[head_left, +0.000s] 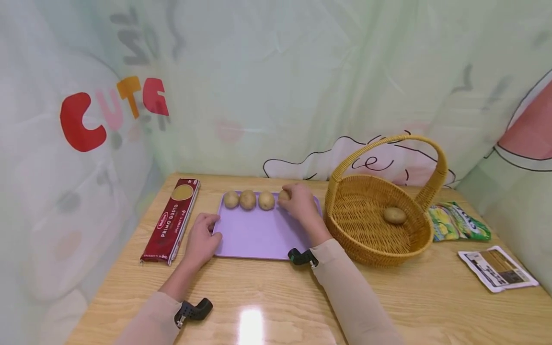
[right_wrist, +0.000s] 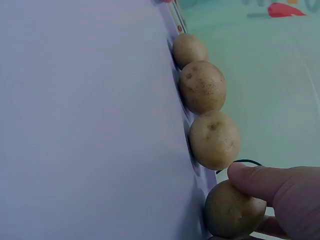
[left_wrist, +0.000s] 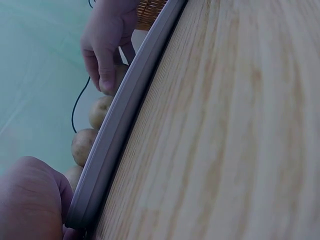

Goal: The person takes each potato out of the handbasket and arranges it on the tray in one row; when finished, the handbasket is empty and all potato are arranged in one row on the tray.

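A purple tray lies on the table, with three potatoes in a row along its far edge. At the right end of that row my right hand grips another potato, thumb on one side and fingers on the other. My left hand pinches the left rim of the tray; in the left wrist view its fingertips are partly hidden at the tray's corner. One more potato rests inside the wicker basket to the right of the tray.
A red spaghetti packet lies left of the tray. Right of the basket, whose tall arched handle rises above it, are a green and yellow packet and a white-edged pouch. A printed curtain hangs behind the table.
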`<action>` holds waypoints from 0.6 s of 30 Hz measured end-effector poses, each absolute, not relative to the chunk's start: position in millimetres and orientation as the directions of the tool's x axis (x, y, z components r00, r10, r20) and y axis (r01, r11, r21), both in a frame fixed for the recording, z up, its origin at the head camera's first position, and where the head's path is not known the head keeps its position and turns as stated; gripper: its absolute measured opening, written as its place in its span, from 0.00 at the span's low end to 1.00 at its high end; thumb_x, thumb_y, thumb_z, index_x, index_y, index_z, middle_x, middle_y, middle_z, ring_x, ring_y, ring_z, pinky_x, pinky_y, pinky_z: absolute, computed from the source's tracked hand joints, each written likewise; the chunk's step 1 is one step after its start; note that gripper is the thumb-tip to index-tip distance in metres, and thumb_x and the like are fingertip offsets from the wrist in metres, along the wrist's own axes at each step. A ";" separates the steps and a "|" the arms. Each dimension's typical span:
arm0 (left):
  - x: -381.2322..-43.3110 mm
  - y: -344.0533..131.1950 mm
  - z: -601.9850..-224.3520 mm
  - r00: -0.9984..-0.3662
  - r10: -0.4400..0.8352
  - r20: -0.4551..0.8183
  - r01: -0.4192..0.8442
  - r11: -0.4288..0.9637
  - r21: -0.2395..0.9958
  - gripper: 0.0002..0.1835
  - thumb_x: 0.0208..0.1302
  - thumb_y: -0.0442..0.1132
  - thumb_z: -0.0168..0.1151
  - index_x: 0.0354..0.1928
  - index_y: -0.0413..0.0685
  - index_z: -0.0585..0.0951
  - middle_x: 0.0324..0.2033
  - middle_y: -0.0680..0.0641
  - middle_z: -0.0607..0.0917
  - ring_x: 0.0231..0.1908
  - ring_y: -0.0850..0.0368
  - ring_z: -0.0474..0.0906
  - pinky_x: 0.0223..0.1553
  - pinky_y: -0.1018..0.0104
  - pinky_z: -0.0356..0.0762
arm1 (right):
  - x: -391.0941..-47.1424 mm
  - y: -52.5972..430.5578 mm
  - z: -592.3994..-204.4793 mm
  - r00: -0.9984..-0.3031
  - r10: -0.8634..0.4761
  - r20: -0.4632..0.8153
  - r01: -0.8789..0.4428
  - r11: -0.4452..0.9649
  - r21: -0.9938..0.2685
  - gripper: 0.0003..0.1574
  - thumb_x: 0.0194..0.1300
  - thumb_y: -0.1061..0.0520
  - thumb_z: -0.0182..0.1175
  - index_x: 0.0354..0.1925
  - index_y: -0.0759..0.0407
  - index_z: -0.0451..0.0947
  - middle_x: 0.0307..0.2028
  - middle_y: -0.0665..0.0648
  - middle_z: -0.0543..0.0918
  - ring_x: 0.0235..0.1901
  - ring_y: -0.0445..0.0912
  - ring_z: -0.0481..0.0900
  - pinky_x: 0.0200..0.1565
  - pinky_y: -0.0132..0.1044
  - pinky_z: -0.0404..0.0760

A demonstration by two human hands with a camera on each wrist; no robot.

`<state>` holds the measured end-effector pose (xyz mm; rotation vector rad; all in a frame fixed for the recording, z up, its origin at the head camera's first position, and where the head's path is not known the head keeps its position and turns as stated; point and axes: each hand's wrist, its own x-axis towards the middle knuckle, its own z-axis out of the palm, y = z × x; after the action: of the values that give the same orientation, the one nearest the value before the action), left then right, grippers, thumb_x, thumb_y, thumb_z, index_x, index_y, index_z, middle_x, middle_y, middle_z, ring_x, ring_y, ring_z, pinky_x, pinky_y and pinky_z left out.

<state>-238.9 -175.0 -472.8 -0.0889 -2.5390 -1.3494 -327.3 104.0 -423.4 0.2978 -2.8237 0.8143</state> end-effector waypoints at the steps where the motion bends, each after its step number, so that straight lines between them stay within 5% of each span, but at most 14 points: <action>1: -238.8 -175.3 -473.3 -0.964 -0.066 0.256 0.176 0.565 0.806 0.26 0.47 0.26 0.58 0.54 0.31 0.79 0.47 0.43 0.76 0.45 0.49 0.77 0.46 0.57 0.77 | -328.6 102.9 -424.3 -0.962 -0.148 0.231 -0.249 0.827 -0.504 0.32 0.54 0.52 0.71 0.57 0.61 0.79 0.52 0.63 0.81 0.55 0.58 0.75 0.59 0.50 0.70; 18: -238.9 -174.3 -475.3 -0.962 -0.067 0.266 0.180 0.576 0.797 0.26 0.48 0.27 0.59 0.55 0.32 0.79 0.47 0.43 0.76 0.46 0.49 0.78 0.47 0.56 0.77 | -330.2 122.0 -430.6 -0.969 -0.209 0.134 -0.239 0.640 -0.730 0.36 0.48 0.63 0.74 0.57 0.59 0.78 0.52 0.58 0.80 0.49 0.54 0.78 0.49 0.45 0.77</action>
<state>-238.9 -174.3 -475.3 -0.0931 -2.5425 -1.3301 -330.2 122.0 -430.6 0.3848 -2.8109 1.2607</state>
